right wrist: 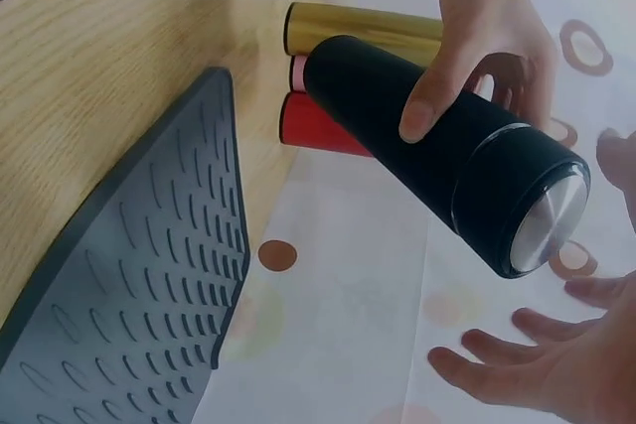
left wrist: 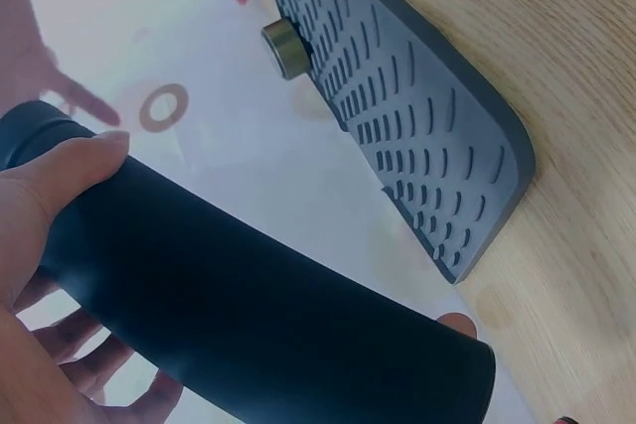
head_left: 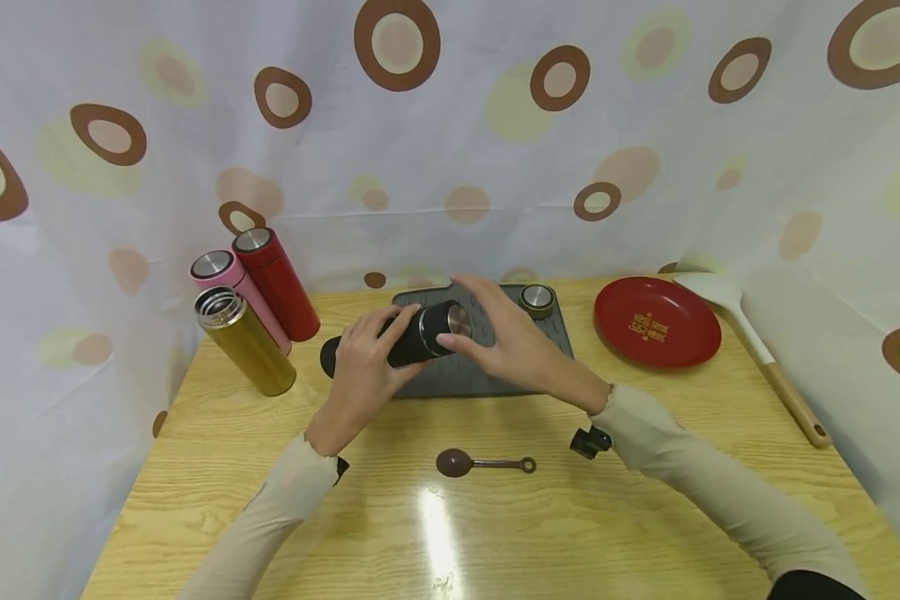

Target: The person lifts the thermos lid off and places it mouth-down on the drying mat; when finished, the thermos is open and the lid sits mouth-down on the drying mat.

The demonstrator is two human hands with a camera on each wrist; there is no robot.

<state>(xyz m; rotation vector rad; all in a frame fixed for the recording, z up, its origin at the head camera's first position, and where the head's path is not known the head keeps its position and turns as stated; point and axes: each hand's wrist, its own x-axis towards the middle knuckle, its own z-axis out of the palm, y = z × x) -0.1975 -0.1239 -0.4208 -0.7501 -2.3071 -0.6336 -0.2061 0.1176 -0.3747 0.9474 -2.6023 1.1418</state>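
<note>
My left hand (head_left: 363, 358) grips a black thermos (head_left: 408, 343) around its body, above the grey ridged mat (head_left: 457, 385). The thermos tilts, its steel-topped lid (right wrist: 552, 220) pointing right and its base to the left. Around the lid end my right hand (head_left: 513, 342) spreads its thumb and fingers. In the right wrist view those fingers (right wrist: 477, 379) stand apart from the lid, with nothing held. At the left stands a gold thermos (head_left: 253, 350) with its mouth uncovered. A gold-sided lid (head_left: 537, 302) sits on the mat's far right part.
Pink (head_left: 258, 304) and red (head_left: 281, 283) thermoses stand behind the gold one. Right of the mat lies a red plate (head_left: 657, 322), then a white turner (head_left: 750, 337) with a wooden handle. Nearer me is a brown spoon (head_left: 456, 462). A patterned curtain (head_left: 450, 150) closes off the back.
</note>
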